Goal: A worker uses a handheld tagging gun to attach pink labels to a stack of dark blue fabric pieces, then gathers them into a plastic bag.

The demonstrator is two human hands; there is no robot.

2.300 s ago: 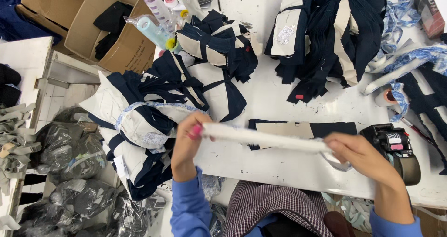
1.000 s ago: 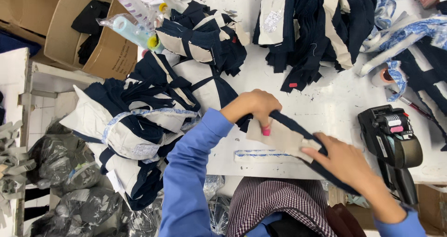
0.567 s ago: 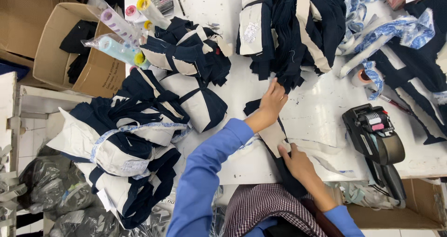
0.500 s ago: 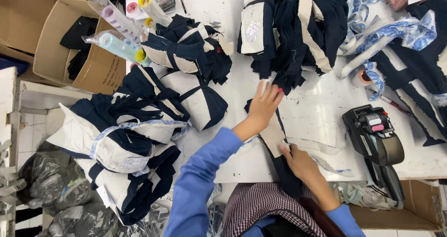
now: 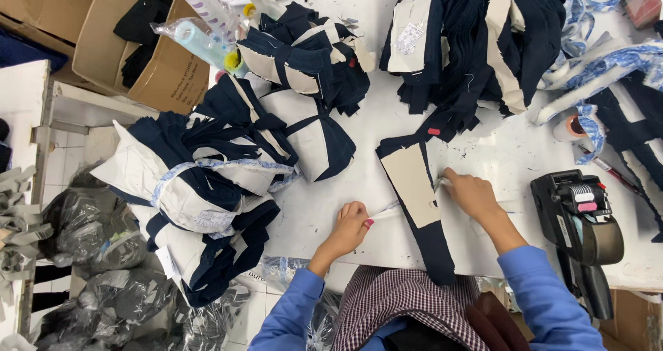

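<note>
Near the front edge of the white worktop [image 5: 331, 206], roughly centre, lies the work piece: a long navy and cream fabric panel [image 5: 413, 192], flat, cream patch up, its navy tail running toward the person and hanging off the edge. Under it runs a thin white strip [image 5: 389, 211], crosswise, showing on both sides of the panel.

L hand [image 5: 350, 227] is left of the panel, fingertips pinching the strip's end, knuckles low on the worktop. R hand [image 5: 471, 192] sits at the panel's right edge, fingers curled and pinching the other end of the strip; palm down, touching the panel's side. Neither hand is spread flat.

Step in hand, as I judge it: the tie strip is laid beneath the panel, both ends gripped, not yet brought over the top. Next move would call for even tension on both ends & keeping the panel from skewing; can't tell if any knot exists yet.

Outward: right of the R hand, a black handheld labelling gun [image 5: 577, 220] w/ a pink button lies apart from it. Behind the panel, a heap of loose navy/cream pieces [image 5: 476, 40]. Left, several tied bundles [image 5: 200, 178] of the same fabric, stacked, some overhanging the edge. Far left back, a cardboard box [image 5: 148, 68] w/ wrapped thread cones [image 5: 200, 40] by it. Grey plastic bags [image 5: 83, 234] lie on the floor at left.
</note>
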